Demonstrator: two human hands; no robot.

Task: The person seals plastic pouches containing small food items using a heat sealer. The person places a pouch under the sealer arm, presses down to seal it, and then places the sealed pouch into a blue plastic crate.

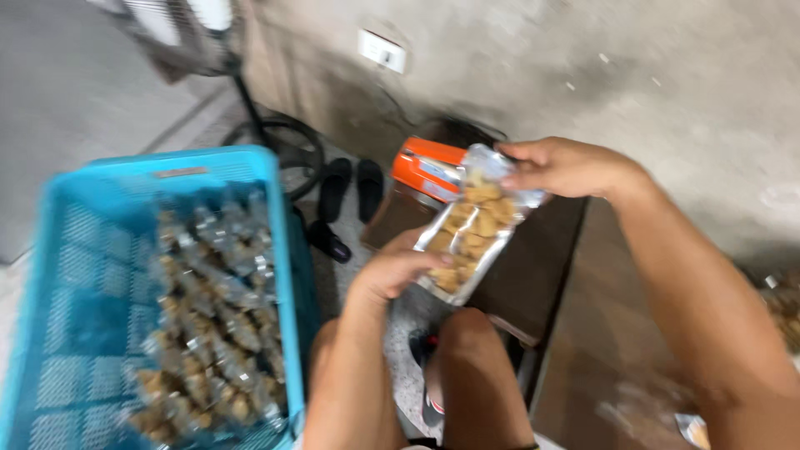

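Two hands hold one clear snack pouch (472, 229) over the dark table (533, 267), at 2 o'clock from the blue crate (279, 217) of filled pouches. Left hand (392, 271) pinches its lower edge; right hand (567, 167) pinches the top corner. Risk: light fingertip grips, so the pouch may slip or tilt and spill toward the orange sealer (429, 171).

Hands: 2, left (396, 271) and right (567, 167). Clear snack pouch (471, 229) in hand: 1. Blue plastic crate (79, 250): 1. Filled pouches in crate (212, 317): many, blurred, uncountable. Orange device (427, 168): 1. Black sandals (352, 187): 2. Wall socket (382, 50): 1.
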